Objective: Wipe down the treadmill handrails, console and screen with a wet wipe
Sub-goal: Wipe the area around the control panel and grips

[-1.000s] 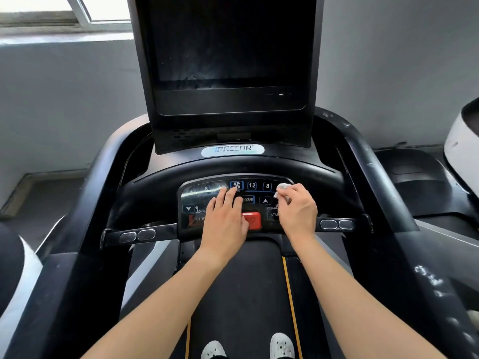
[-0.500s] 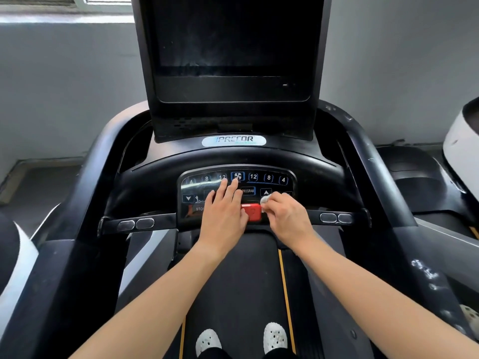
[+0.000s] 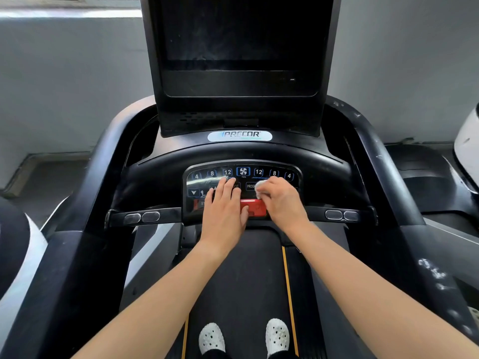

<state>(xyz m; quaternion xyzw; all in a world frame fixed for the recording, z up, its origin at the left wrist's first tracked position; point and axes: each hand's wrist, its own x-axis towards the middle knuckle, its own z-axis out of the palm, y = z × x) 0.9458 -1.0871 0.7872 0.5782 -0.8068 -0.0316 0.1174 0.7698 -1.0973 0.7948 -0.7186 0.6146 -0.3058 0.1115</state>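
Right hand [image 3: 282,200], grip pinching the wet wipe [image 3: 261,187], works right of centre on the console [image 3: 274,173], whose long axis runs left-right; left hand [image 3: 224,207] rests flat, fingers straight, just left.

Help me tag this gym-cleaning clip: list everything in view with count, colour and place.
console panel: one, black with blue-lit buttons, centre
screen: one, black, above the panel
brand badge: one, silver, below the screen
raised button: one, red, panel's lower edge
handrails: two, black, either side of the panel
belt: one, black with yellow stripes, underfoot
wet wipe: one, white, bunched on the panel right of centre
shoes: two, white, on the belt
left hand: one, flat on the panel, fingers straight
right hand: one, holds the wet wipe against the panel
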